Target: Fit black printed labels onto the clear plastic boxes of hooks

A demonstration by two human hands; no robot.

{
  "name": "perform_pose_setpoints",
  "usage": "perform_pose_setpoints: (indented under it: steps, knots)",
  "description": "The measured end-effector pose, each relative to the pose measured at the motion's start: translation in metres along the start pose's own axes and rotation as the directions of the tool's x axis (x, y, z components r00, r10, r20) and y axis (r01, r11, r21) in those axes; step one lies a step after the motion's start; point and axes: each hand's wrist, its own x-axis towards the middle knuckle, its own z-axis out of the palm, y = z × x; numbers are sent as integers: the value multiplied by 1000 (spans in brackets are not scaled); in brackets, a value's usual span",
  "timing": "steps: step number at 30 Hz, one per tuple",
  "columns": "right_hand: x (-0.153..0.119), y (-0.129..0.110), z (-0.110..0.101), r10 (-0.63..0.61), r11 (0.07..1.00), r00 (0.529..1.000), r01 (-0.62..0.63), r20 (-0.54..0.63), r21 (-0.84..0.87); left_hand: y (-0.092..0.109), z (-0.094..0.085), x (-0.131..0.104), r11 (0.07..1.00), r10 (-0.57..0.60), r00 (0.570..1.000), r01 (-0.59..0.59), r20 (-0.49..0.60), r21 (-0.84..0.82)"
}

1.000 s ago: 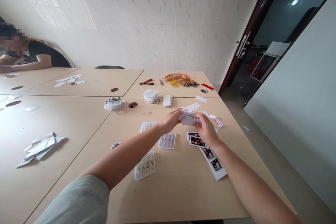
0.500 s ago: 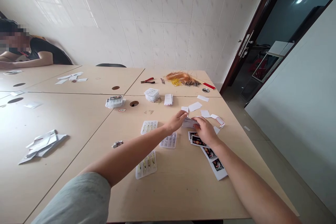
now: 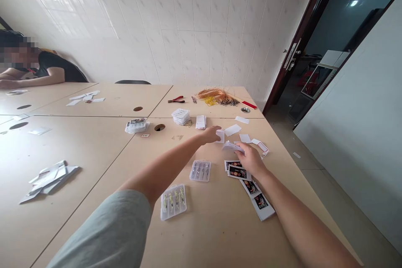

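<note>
My right hand (image 3: 249, 158) grips a small stack of white cards (image 3: 231, 146) by its right edge, tilted above the table. My left hand (image 3: 210, 135) is just beyond, its fingers closed at the edge of a single white card (image 3: 221, 135). Several loose white cards (image 3: 233, 130) lie past my hands. Beneath my right hand are dark printed cards (image 3: 238, 172), overlapping a white strip with similar prints (image 3: 261, 202). Left of these sit a clear compartment box (image 3: 200, 171) and another clear box (image 3: 173, 202) with yellowish lures inside.
Stacked clear boxes (image 3: 181, 116), a white card pile (image 3: 201, 122), red-handled pliers (image 3: 176, 99) and a copper-coloured wire bundle (image 3: 216, 95) stand farther back. White packets (image 3: 52, 179) lie left. Table holes (image 3: 160, 127) show. Another person (image 3: 50, 69) sits at far left.
My left hand has left the stack and moved slightly up and left to the single card. My right hand keeps the stack, now tilted. My left forearm now covers the third clear box.
</note>
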Motion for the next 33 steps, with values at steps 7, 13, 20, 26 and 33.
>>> perform_pose_setpoints:
  steps: [7,13,20,26,33]
  knots:
    - [-5,-5,-4,-38,998,999,38,6,40,18,3,29,995,-75,997,73,26,68]
    - [-7,-5,-10,-54,996,999,55,-6,77,19,-3,27,995,-86,993,82,75,60]
    - [-3,-2,-5,-110,984,991,119,-72,130,3,1,-9,998,-23,957,5,290,62]
    - [-4,-7,-3,-142,976,987,153,-78,156,5,14,-32,997,41,902,-63,430,37]
    - [-8,-8,-8,-159,977,983,170,-94,129,14,13,4,963,54,985,-95,166,252]
